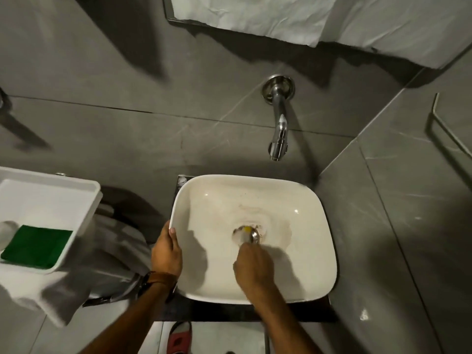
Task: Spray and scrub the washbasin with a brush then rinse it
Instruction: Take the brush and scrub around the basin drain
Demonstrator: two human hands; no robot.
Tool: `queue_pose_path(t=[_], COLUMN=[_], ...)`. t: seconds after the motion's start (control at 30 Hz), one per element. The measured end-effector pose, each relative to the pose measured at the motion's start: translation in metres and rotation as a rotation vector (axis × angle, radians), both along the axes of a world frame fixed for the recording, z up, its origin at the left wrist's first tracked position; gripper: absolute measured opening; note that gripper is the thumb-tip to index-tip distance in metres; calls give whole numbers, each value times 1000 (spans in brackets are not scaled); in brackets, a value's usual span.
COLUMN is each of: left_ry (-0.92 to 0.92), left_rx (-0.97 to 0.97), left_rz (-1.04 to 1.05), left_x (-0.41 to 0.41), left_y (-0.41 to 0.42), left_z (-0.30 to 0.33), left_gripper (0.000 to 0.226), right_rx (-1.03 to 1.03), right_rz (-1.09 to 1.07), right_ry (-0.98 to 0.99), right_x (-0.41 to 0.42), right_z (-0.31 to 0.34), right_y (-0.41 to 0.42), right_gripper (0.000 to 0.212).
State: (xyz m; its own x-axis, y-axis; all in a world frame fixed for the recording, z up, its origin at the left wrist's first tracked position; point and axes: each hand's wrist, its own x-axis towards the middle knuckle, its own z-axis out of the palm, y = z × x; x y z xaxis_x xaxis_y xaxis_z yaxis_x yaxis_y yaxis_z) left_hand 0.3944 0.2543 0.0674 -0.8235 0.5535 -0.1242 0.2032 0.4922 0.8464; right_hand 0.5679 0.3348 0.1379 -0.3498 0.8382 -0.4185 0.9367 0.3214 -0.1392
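The white washbasin (301,251) stands on a dark counter, with brownish stains around its drain (254,236). My left hand (166,251) grips the basin's left rim, thumb inside and a brown watch strap on the wrist. My right hand (252,267) is inside the bowl just in front of the drain, its fingers closed around a small brush (244,232). The brush head is blurred, pale with a yellow bit, and lies over the drain. The hand hides the handle.
A chrome tap (279,129) juts from the grey tiled wall above the basin, with no water running. At the left, a white tray (84,218) holds a green scrub pad (35,247), with grey cloth below it. White paper (255,16) hangs at the top. A red slipper (180,338) is on the floor.
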Motion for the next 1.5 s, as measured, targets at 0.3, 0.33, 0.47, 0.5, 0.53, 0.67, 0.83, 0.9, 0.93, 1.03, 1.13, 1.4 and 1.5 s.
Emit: queue_pose_path(t=[0.3,0.33,0.47,0.5,0.53,0.67,0.83,0.9,0.93,1.03,1.13,1.4,1.5], left_ry=[-14,-24,-17,-2,10,11,12,1,4,21,2,37,28], left_rx=[-33,-41,-28,-29,-34,-45,-35,-31,-27,-24,-24,-26,-25], left_rz=[7,7,21,22,25,21,23,16,15,16,3,1,-10], left_x=[2,2,3,4,4,4,5,6,6,6,6,5,5], left_y=[1,0,1,1,1,2,1,1,1,2,2,2,0], left_z=[4,3,4,4,4,3,4,5,6,8,10,11,11], left_gripper=[44,45,46,45,44,45,47,50,52,56,57,51,54], right_rx=[56,65,140,136,93,23,135,194,222,217,161,221,178], right_rz=[70,65,-90,-85,-47,33,-61,-244,-336,-320,171,-180,143], right_ry=[-6,4,-66,-103,-116,-13,39,27,47,101,151,46,114], right_x=[11,1,30,41,45,12,10,26,31,7,-40,-22,-21], right_z=[-2,-2,2,0,-2,-12,-9,-14,-18,-25,-41,-45,-44], right_y=[-24,-9,42,31,12,-2,58,77,85,85,45,49,31], right_gripper=[27,28,29,28,28,25,27,24,26,44,60,48,52])
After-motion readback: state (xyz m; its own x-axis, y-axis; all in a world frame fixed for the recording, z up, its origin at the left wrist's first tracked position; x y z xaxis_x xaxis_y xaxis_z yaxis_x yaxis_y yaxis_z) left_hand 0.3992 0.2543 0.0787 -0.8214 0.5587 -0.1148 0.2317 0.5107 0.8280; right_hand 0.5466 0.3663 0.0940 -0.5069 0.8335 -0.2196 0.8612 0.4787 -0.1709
